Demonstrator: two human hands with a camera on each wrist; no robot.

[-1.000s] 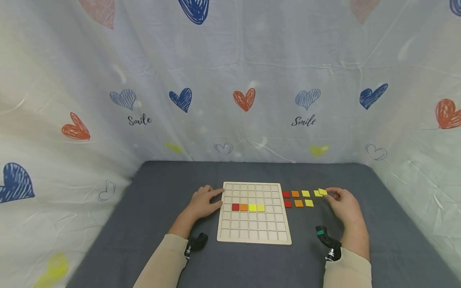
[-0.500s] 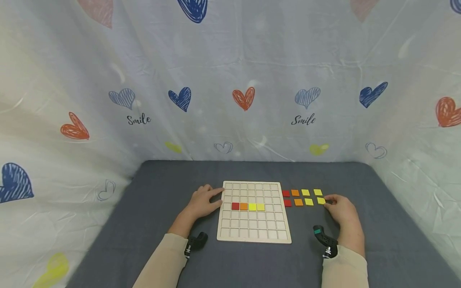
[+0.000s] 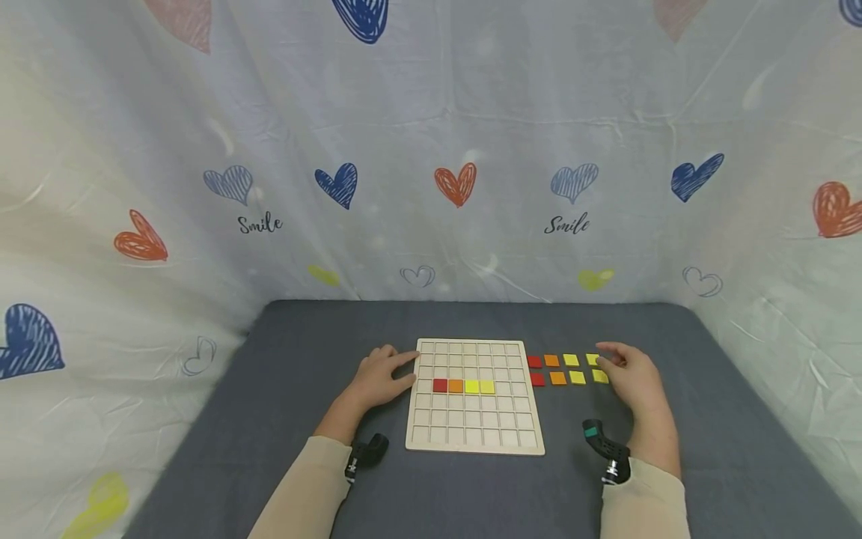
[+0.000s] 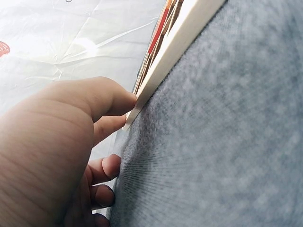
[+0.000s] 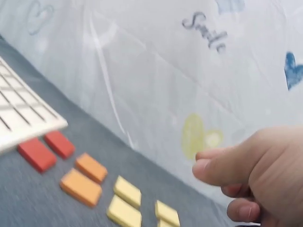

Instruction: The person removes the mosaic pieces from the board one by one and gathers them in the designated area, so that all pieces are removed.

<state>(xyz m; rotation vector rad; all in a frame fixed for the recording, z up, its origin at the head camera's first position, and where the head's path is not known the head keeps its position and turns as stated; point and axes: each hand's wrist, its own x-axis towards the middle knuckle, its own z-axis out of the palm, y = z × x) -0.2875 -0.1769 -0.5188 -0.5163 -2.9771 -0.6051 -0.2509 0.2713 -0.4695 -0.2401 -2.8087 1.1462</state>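
The right hand [image 3: 631, 378] hangs well to the right of the pale wooden grid board [image 3: 524, 423], thumb and forefinger slightly spread with no tile visible between them (whether the thumb grazes one, I cannot tell). Just off those fingertips, on the side toward the board, lies the far yellow square tile [image 3: 591, 359]; the near yellow square tile [image 3: 601, 376] sits beside it, nearer the person. Being square, neither has a long axis, but the double line of tiles runs leftward to the board: inner yellow square tiles [image 3: 577, 378], orange square tiles [image 3: 557, 379], then red square tiles [image 3: 535, 361] just beside its right edge. The right hand is much the closer to all of these. On the board, a row of red, orange and two yellow tiles [image 3: 472, 387] occupies middle cells. At its left edge, the left hand [image 3: 377, 380] rests thumb and forefinger against the wood, spread apart.
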